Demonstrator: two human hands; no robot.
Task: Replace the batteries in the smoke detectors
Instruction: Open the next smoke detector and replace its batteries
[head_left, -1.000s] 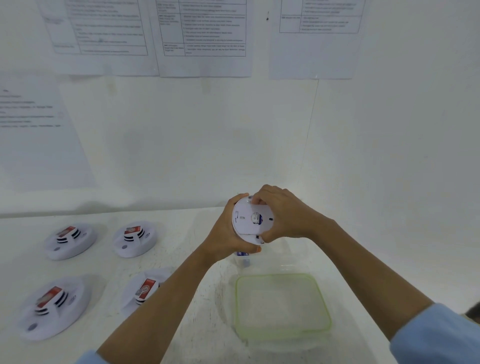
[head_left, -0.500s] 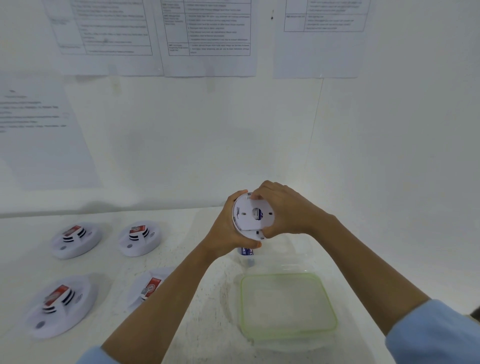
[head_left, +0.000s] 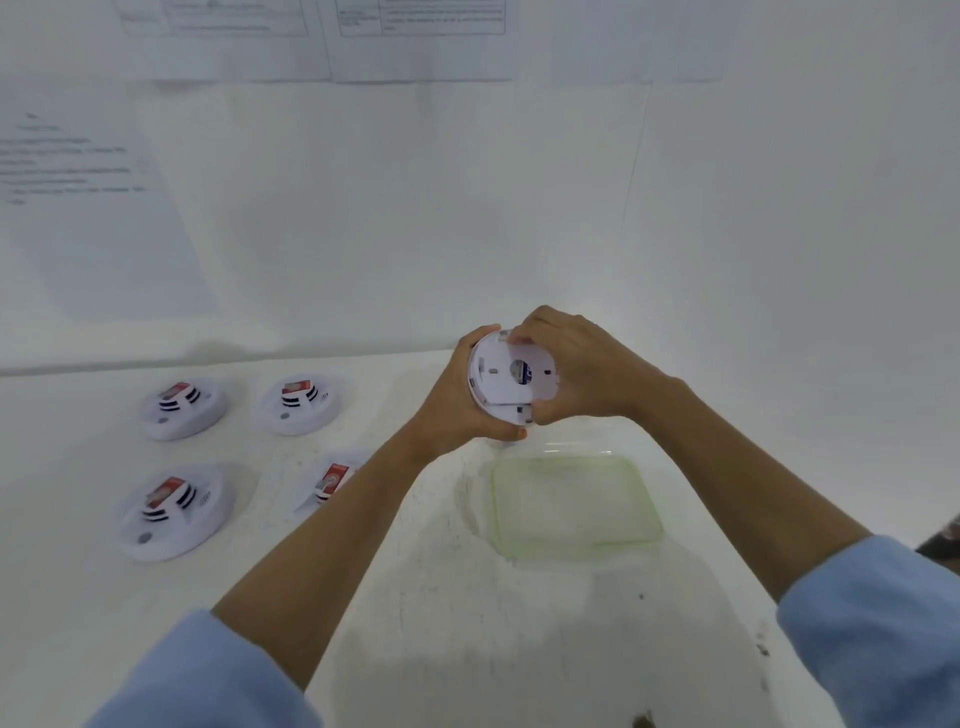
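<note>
- Since half a second ago the view has dipped: the wall sheets sit higher in the frame, and more of the near desk and both sleeves show. The hands and the detector they hold remain above the far end of the container. The small blue-labelled thing seen under the detector earlier is now hidden behind the left hand.
- Nearest, a light blue left sleeve (head_left: 208, 675) and right sleeve (head_left: 878, 623) frame the white desk (head_left: 441, 623), which carries a few dark specks at the near right.
- Further in, a clear container (head_left: 576, 555) with a green rim lies right of centre.
- Just beyond it, the held detector (head_left: 506, 374) is lifted off the desk on edge, its flat back plate facing the camera.
- The left hand (head_left: 457, 405) has its grip closed round the detector's left rim, thumb under the bottom edge.
- The right hand (head_left: 582, 369) has its grip closed on the right side, fingers curled over the top edge and thumb at the lower right.
- On the left of the desk lie four more units, dome up, each with a red label: the near-left detector (head_left: 176, 512), the near-right detector (head_left: 327, 483) partly hidden by the left forearm, the far-left detector (head_left: 184, 408) and the far-right detector (head_left: 298, 402).
- Farthest, printed sheets (head_left: 415, 41) hang on the white wall; the text is too blurred to read.
</note>
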